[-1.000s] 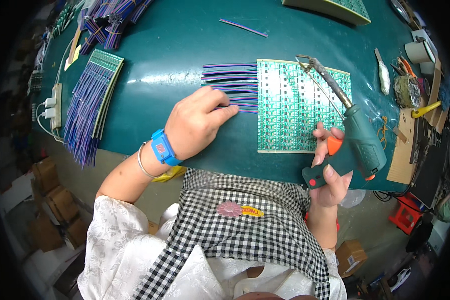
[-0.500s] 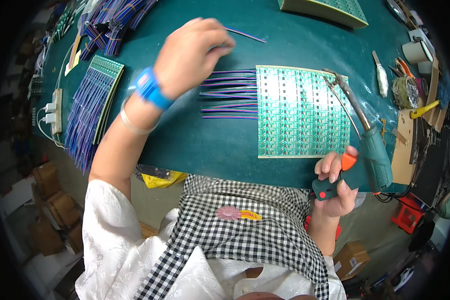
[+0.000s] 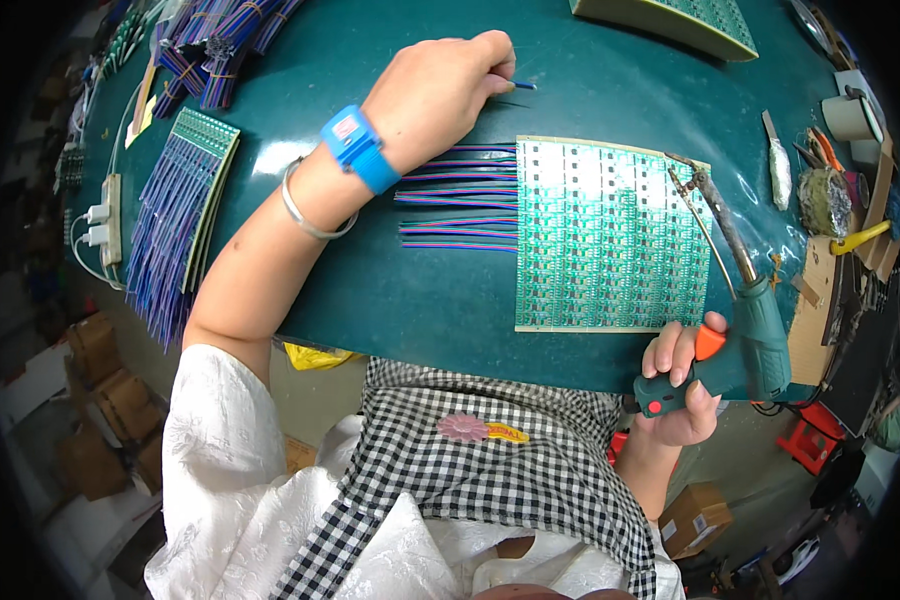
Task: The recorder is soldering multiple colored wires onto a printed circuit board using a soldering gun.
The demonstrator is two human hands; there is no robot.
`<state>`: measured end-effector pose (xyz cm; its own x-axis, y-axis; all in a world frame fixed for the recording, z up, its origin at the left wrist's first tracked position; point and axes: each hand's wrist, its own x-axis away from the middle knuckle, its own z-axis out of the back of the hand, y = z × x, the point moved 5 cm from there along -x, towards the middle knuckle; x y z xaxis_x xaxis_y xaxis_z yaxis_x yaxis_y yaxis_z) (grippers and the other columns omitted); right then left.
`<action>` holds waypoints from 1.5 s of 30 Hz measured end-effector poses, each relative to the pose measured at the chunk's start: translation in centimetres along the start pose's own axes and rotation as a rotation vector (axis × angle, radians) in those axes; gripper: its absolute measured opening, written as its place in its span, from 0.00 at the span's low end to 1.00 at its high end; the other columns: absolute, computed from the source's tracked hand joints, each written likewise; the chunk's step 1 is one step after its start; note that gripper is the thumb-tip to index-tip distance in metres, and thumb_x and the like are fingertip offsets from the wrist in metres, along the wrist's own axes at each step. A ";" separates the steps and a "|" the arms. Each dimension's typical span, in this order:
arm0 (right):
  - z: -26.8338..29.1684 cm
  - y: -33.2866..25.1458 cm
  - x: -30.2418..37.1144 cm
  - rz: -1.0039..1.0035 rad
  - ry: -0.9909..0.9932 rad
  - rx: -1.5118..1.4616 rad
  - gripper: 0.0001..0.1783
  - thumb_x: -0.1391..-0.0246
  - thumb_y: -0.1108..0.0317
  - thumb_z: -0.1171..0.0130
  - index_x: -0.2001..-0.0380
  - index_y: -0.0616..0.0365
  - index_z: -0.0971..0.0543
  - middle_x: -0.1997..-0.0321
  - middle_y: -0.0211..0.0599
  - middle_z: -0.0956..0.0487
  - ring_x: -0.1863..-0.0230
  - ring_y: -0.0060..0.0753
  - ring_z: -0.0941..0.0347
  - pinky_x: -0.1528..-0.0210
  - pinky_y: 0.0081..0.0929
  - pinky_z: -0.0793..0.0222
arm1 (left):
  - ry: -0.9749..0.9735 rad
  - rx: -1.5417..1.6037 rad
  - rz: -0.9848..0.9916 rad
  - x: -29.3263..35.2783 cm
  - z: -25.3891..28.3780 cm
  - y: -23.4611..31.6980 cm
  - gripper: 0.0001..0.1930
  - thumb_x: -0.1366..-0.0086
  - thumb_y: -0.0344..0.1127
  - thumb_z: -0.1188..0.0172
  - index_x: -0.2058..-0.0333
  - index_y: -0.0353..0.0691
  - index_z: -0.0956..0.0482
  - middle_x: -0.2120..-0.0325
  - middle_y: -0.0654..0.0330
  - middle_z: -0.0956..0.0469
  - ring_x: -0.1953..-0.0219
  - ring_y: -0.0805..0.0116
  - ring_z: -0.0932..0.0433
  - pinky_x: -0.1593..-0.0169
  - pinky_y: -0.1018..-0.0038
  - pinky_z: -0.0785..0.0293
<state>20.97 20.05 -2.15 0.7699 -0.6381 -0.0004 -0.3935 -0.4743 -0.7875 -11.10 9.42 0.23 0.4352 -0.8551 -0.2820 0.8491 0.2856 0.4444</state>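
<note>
My left hand (image 3: 438, 90), with a blue watch on its wrist, is pinched over a short multicoloured ribbon wire (image 3: 524, 86), whose tip sticks out past the fingers. Below it lies a green circuit board panel (image 3: 615, 250) with rows of small parts. Several ribbon wires (image 3: 457, 197) run leftward from the panel's left edge. My right hand (image 3: 688, 418) is wrapped round the handle of a dark green soldering gun (image 3: 762, 345) with an orange trigger. The gun's metal tip rises over the panel's upper right corner; whether it touches cannot be told.
Left of me, a stack of boards with wires attached (image 3: 175, 200) hangs over the table edge. Bundles of ribbon wire (image 3: 220, 45) lie at the far left, near a power strip (image 3: 113, 225). Another board stack (image 3: 670, 22) stands at the back. Tape (image 3: 825, 200) and a mug (image 3: 852, 117) are at right.
My left hand has moved right and closed over the loose ribbon wire. In the picture, the soldering gun in my right hand sits slightly lower and further right, as does the panel.
</note>
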 end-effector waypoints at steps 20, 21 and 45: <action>-0.8 -2.0 5.8 -0.299 0.170 0.285 0.37 0.59 0.67 0.32 0.45 0.71 0.32 0.79 0.37 0.31 0.84 0.29 0.35 0.81 0.24 0.34 | 0.043 0.144 -0.257 11.4 -0.2 7.3 0.15 0.58 0.19 0.34 0.68 0.35 0.17 0.70 0.59 0.21 0.70 0.62 0.20 0.70 0.70 0.24; -0.8 -2.0 6.1 -0.317 0.204 0.292 0.36 0.60 0.67 0.31 0.47 0.71 0.30 0.79 0.35 0.31 0.83 0.29 0.34 0.80 0.23 0.35 | 0.049 0.127 -0.272 11.5 -0.3 7.4 0.14 0.58 0.19 0.34 0.68 0.35 0.18 0.70 0.59 0.21 0.70 0.61 0.21 0.69 0.69 0.24; -0.6 -1.1 6.4 -0.331 0.069 0.287 0.36 0.54 0.70 0.33 0.43 0.72 0.36 0.79 0.36 0.30 0.84 0.29 0.32 0.82 0.25 0.31 | 0.081 0.084 -0.353 11.7 -0.1 8.2 0.12 0.54 0.25 0.36 0.67 0.34 0.18 0.69 0.58 0.21 0.70 0.62 0.22 0.70 0.69 0.25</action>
<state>25.98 16.12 -0.91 0.7920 -0.5236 0.3139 0.0318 -0.4781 -0.8777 1.01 1.77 0.49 0.1452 -0.8567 -0.4949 0.9251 -0.0598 0.3749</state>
